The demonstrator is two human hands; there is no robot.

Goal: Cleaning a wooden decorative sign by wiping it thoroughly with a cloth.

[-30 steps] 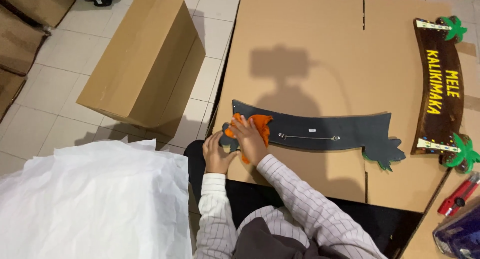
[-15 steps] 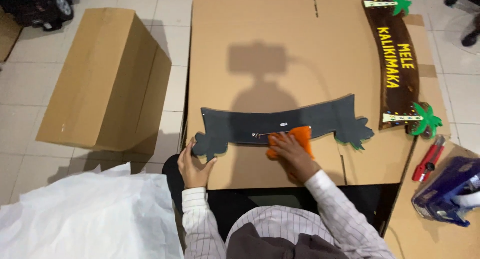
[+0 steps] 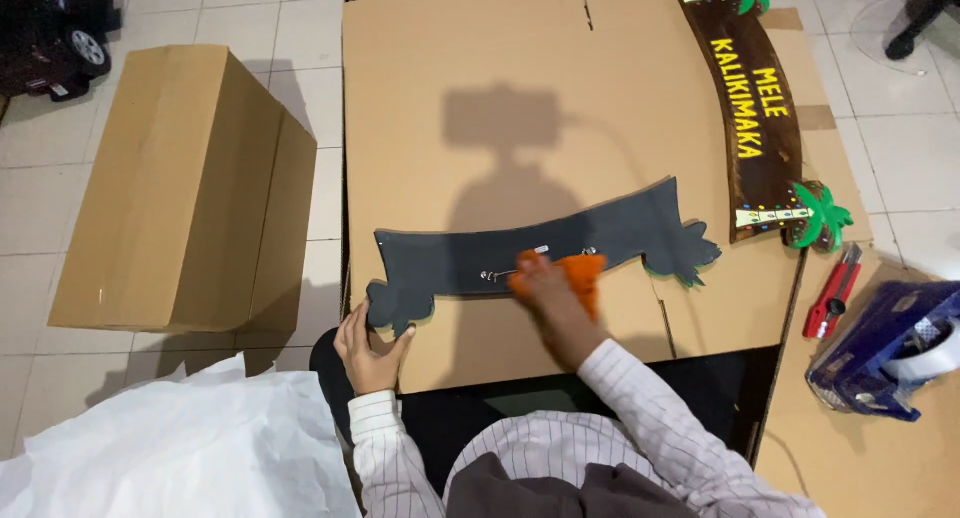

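Note:
A long dark grey curved sign board lies face down on a flat sheet of cardboard. My right hand presses an orange cloth onto the middle of the board, near its small metal hanger. My left hand holds the board's left end at the cardboard's near edge, fingers curled around the palm-shaped tip. A second sign, brown with yellow lettering and green palm trees at both ends, lies face up at the far right of the cardboard.
A closed cardboard box stands on the tiled floor at left. White wrapping paper lies at lower left. On another cardboard sheet at right lie a red utility knife and a blue tape dispenser.
My right hand with the orange cloth has slid rightward along the dark board, from its left end to past the middle. The left hand stays on the board's left end.

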